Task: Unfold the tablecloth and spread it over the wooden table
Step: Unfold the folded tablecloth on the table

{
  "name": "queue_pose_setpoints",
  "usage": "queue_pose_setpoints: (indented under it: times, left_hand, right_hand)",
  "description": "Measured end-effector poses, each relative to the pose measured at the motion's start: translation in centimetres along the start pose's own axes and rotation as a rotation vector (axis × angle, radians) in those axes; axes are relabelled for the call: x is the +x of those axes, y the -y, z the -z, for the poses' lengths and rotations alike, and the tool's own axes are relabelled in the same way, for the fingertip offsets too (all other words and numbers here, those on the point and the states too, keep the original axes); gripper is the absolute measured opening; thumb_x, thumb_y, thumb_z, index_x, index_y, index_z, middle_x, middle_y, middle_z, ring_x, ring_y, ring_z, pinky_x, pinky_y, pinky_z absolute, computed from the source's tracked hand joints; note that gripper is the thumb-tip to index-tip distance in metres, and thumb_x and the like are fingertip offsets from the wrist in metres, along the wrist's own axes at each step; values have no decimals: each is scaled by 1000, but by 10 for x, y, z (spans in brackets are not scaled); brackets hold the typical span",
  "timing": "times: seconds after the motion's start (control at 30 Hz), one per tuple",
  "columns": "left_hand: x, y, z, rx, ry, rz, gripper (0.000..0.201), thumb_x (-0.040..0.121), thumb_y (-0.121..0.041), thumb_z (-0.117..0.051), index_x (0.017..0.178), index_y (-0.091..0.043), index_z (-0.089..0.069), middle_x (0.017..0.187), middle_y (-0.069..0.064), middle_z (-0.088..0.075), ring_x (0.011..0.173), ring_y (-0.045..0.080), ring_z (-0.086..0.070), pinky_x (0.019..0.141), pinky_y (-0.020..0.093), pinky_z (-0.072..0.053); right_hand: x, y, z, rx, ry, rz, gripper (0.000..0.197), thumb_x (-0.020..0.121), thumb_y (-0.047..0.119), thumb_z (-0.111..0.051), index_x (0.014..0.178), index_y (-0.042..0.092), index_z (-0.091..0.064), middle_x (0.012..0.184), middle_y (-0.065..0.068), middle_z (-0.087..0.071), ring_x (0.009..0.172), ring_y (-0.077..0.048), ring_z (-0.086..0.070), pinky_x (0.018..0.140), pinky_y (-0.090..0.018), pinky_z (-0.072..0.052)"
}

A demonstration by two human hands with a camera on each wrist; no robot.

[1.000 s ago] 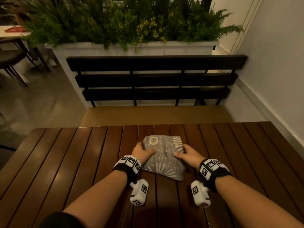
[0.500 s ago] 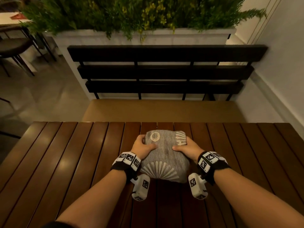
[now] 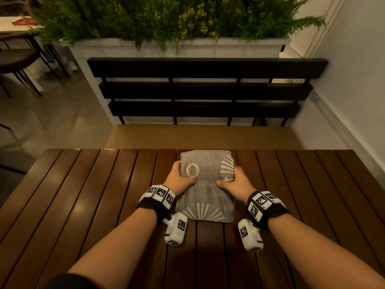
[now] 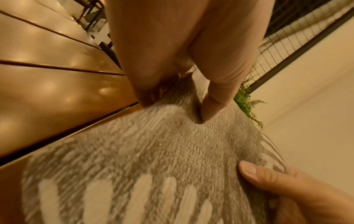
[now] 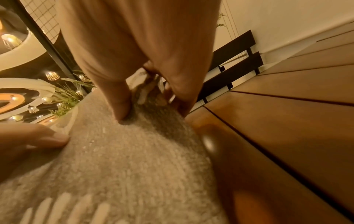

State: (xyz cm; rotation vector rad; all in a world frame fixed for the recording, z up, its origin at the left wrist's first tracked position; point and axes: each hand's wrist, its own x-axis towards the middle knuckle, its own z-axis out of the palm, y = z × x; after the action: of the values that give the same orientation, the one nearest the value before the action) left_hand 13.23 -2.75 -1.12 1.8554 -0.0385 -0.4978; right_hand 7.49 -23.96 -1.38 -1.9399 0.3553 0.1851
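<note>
Grey tablecloth [image 3: 207, 184] gripped both sides.

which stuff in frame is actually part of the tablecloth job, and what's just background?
Part of the job:
- folded tablecloth, gripped at its sides
- wooden table under it
- left hand, thumb on top
- right hand, thumb on top

Just around:
- bench beyond the table
- planter with greenery
- chair, far left

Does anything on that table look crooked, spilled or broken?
Nothing stands out. The tablecloth lies as a neat folded bundle on the wooden table, roughly square with its slats. The left hand and right hand grip its sides. No spill or damage shows.
</note>
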Motion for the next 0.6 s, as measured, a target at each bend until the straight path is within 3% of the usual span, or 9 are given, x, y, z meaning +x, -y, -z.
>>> queue_pose_setpoints:
  times: [0.07,0.2,0.23,0.3,0.37,0.43,0.6]
  left_hand:
    - [-4,2,-3,-9,-20,-14,72,76,-5,-74,135,-14,-34,119,4,-56,109,20,-57,92,31,-48]
    - [-10,3,-6,-79,-32,-28,62,81,-10,-72,134,-16,-41,121,2,-59,110,18,-59,99,37,-47]
    - [-11,2,-6,-108,-33,-23,58,82,-16,-73,132,-18,-44,122,1,-61,109,17,-60,99,40,-48]
    - [-12,-1,-6,-123,-25,-18,54,82,-23,-73,129,-19,-47,122,0,-62,110,17,-60,101,44,-47]
    - [-7,-2,-6,-96,-33,-26,58,82,-20,-73,133,-16,-45,125,1,-60,114,19,-58,104,45,-44]
    - [-3,-7,-6,-57,-46,-30,68,80,-19,-74,138,-14,-40,132,4,-57,120,21,-55,107,46,-41]
    - [2,-18,8,73,-109,-128,52,72,-24,-80,117,-30,-55,129,5,-47,120,21,-44,110,43,-34]
  right_hand:
    - [-2,1,-3,-47,-22,-40,50,76,19,-77,120,12,-53,121,-3,-37,109,-17,-48,105,-32,-37]
    - [6,-19,-5,22,12,-74,72,53,48,-81,117,25,-58,122,-4,-55,107,-18,-60,102,-44,-45]
    - [8,-20,-5,42,21,-85,72,52,46,-81,117,26,-58,121,-4,-59,107,-19,-61,100,-46,-47]
    - [4,-6,-4,163,35,-125,57,67,28,-81,119,19,-58,117,-5,-64,105,-20,-63,98,-44,-49]
    - [5,8,-3,273,54,-161,47,78,17,-74,121,15,-56,112,-4,-67,100,-19,-64,91,-37,-51]
    - [7,17,-1,282,17,-123,42,81,10,-71,120,15,-54,106,-3,-66,94,-18,-63,82,-32,-51]
    - [-1,36,11,271,-61,79,39,79,-4,-69,97,29,-57,99,3,-65,99,-19,-61,91,-34,-49]
